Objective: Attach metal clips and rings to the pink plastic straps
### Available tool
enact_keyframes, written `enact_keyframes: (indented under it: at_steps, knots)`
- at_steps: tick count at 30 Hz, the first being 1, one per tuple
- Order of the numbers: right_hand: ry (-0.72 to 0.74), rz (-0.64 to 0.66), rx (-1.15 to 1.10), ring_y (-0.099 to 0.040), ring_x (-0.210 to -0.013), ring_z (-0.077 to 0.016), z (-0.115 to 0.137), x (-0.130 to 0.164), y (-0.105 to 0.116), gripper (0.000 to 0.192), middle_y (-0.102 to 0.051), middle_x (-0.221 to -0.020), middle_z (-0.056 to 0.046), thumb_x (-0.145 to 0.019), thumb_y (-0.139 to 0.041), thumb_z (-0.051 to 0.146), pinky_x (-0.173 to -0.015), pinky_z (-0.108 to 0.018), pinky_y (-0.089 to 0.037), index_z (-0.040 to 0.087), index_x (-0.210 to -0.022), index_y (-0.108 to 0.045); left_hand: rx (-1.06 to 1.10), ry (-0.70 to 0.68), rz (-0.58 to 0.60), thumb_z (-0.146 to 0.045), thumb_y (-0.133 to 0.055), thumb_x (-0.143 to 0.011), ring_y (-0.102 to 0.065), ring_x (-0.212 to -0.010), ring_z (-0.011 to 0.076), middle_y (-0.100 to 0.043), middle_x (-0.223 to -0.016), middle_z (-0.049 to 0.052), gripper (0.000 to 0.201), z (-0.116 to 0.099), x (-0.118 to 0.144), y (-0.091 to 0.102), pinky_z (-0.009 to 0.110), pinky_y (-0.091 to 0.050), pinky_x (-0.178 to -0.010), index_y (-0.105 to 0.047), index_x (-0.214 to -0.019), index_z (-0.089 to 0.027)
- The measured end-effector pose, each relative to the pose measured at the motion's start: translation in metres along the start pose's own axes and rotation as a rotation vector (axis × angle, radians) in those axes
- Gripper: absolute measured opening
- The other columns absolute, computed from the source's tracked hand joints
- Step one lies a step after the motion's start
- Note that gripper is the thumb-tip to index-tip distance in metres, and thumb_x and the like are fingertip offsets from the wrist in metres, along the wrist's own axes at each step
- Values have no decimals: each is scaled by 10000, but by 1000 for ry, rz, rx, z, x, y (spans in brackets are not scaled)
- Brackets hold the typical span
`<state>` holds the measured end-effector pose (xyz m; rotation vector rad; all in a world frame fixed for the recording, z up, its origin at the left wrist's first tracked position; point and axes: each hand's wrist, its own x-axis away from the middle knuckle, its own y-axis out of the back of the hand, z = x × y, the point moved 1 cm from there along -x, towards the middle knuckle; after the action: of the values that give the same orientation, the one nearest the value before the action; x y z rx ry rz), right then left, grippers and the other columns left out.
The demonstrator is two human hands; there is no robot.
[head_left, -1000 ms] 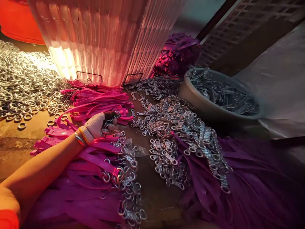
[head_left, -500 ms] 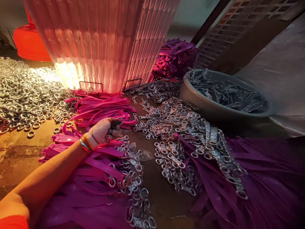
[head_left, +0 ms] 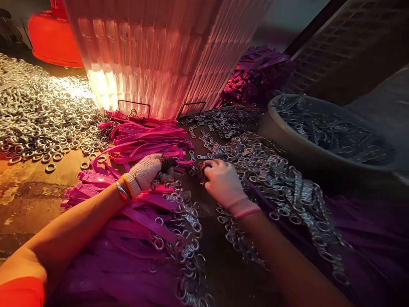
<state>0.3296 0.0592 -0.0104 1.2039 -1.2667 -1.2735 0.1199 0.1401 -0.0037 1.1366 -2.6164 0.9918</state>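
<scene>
My left hand (head_left: pixel 152 171), in a pale knitted glove with darkened fingertips, is closed over the pink strips, and a small metal ring (head_left: pixel 176 162) shows at its fingertips. Facing it across a narrow gap is my gloved right hand (head_left: pixel 223 183), its fingers pinched; whatever is between them is hidden. Under my left wrist lie pink and purple flat strips (head_left: pixel 128 213) with metal ring fittings (head_left: pixel 188 217) at their right ends. A heap of linked metal fittings (head_left: pixel 252 155) spreads beside and behind my right hand. A further bundle of pink strips (head_left: pixel 147 138) lies just beyond my left hand.
Loose metal rings (head_left: pixel 41 111) are piled at the left. A ribbed translucent panel (head_left: pixel 150 55) stands at the back, beside a red object (head_left: pixel 54 40). At the right is a tub (head_left: pixel 275 123) of metal pieces, with more purple strips (head_left: pixel 258 72) behind.
My right hand has come into view from the lower right and stopped near my left fingertips. My left hand keeps its closed hold; the whole view has shifted slightly.
</scene>
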Motion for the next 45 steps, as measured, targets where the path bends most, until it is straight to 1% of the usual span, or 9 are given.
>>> enact_keyframes:
  at_steps: [5,12,16,21,27,31,36,42,45]
  knots:
    - [-35,49,33,-549,-1022,-334,6,-17,-22,225,-660,-1015,-214,-753,-540,63,-871,-444,-395,101,-887,-718,-314,-52,-9,-309,-700,-779,-427,-363,51,-612,-611,26,187,4,3,-3,163,-254,-314,-648,-780,-128]
    - [-57,-83,-161,-608,-919,-208,14,-1,3,431,-691,-990,-83,-761,-409,21,-801,-290,-475,167,-1082,-656,-442,-85,40,-358,-612,-816,-393,-349,54,-493,-470,-40,230,-1,16,-16,154,-276,-340,-588,-711,-155]
    - [145,-238,-257,-587,-970,-212,34,24,20,595,-655,-1071,-87,-675,-417,-3,-854,-320,-484,185,-1215,-581,-289,117,163,-357,-607,-745,-331,-325,42,-449,-481,-63,217,-5,21,-20,155,-215,-310,-538,-675,-164]
    - [368,-400,-161,-538,-948,-272,51,45,29,486,-628,-1040,-146,-583,-464,9,-809,-392,-458,153,-1008,-649,-377,195,289,-368,-622,-690,-344,-317,56,-451,-441,-44,245,1,27,-20,174,-224,-319,-517,-606,-164]
    - [124,-248,-265,-529,-733,-207,52,52,38,298,-634,-776,-79,-644,-438,75,-653,-296,-379,171,-819,-659,-453,45,211,-380,-603,-753,-320,-340,52,-448,-455,-50,252,10,30,-23,186,-214,-334,-546,-645,-160]
    - [-103,-47,-490,-502,-617,-165,51,56,37,191,-607,-610,-8,-680,-435,177,-554,-252,-332,202,-685,-625,-629,-132,277,-329,-605,-771,-378,-405,67,-478,-496,-44,201,13,29,-21,197,-256,-374,-583,-696,-144]
    - [-184,-63,-820,-580,-714,-193,55,56,23,295,-684,-741,-20,-694,-410,255,-634,-261,-428,198,-820,-671,-894,-287,195,-169,-559,-737,-435,-542,94,-548,-599,-29,76,17,20,-20,207,-310,-488,-626,-757,-140]
    - [-65,-237,-302,-505,-658,-201,61,55,19,87,-614,-666,-83,-621,-485,173,-632,-300,-342,192,-631,-569,-864,-287,14,-180,-560,-725,-440,-605,111,-572,-664,-7,57,27,8,-17,220,-339,-546,-604,-708,-148]
    - [-88,-222,-347,-496,-655,-197,70,57,11,110,-617,-663,-81,-607,-502,152,-633,-298,-332,178,-659,-595,-755,-204,-22,-287,-497,-811,-421,-488,98,-516,-552,-18,189,33,8,-16,211,-316,-463,-593,-721,-151]
